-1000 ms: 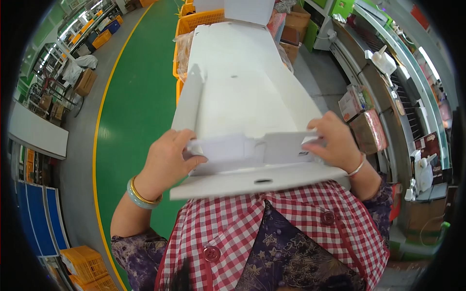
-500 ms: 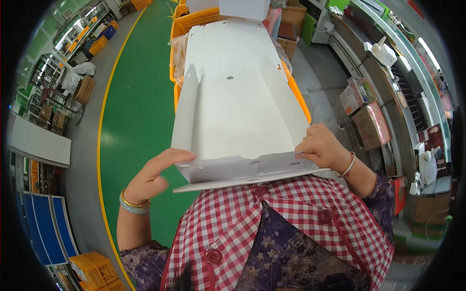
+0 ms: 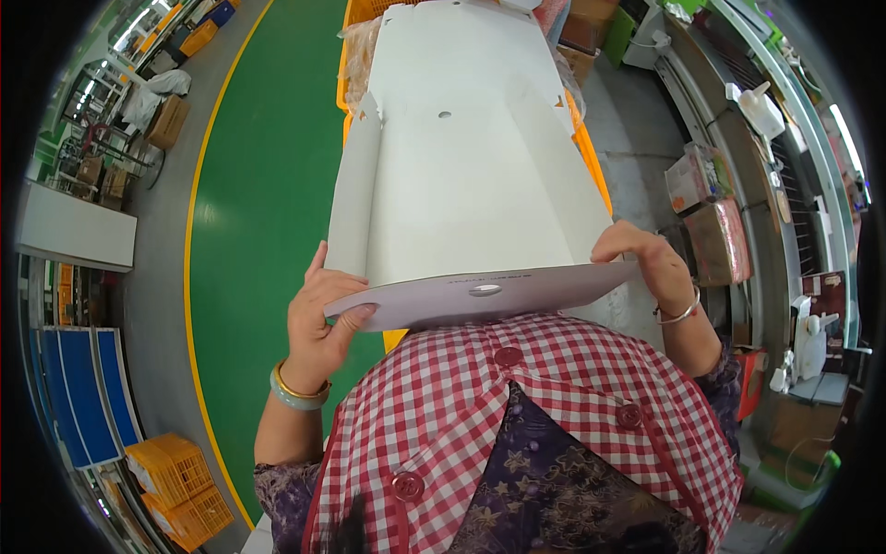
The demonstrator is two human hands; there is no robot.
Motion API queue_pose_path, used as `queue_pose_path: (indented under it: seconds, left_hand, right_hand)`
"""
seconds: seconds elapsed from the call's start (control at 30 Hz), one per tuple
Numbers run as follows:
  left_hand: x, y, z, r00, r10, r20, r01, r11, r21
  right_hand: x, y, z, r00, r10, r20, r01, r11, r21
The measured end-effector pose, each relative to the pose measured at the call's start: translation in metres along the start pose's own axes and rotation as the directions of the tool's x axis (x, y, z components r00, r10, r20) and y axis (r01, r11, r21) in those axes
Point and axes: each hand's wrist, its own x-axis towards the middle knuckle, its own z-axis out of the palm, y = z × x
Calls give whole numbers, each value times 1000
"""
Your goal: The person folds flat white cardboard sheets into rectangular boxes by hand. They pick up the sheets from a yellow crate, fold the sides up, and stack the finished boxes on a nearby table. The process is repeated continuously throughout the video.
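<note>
In front of me lies a white cardboard box (image 3: 461,194), partly folded, its long lid panel stretching away from me. The left side wall (image 3: 354,198) stands up. Along the near edge the front flap (image 3: 554,294) is upright, showing its greyish face and an oval hole. My left hand (image 3: 318,319) grips the near left corner, thumb against the flap's face and fingers at the side wall. At the near right corner my right hand (image 3: 651,263) has bent fingers over the edge of the box; part of its grip is hidden.
Yellow plastic crates (image 3: 591,166) sit under and behind the box, with clear plastic wrapping (image 3: 360,60) at their left. A green floor lane (image 3: 263,166) runs along the left. A long workbench (image 3: 729,138) and wrapped cartons (image 3: 715,240) stand at the right.
The front flap has come up from lying outward near my body to standing over the near wall. My left thumb now presses its face, and my right hand has shifted right to the corner.
</note>
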Motion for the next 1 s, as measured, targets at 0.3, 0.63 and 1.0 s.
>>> queue_pose_path:
  seconds: [0.3,0.63,1.0]
  left_hand:
    - [-5,-22,8,981,-146,-131,146,989,-4]
    - [-26,-129,55,831,-507,-229,510,858,-51]
    - [-19,-165,116,871,-381,-310,469,834,290]
  right_hand:
    - [3,26,28,994,0,-113,-34,955,-294]
    - [38,129,70,980,-7,-197,-80,901,-427]
    - [38,148,117,933,-341,-116,90,532,-842]
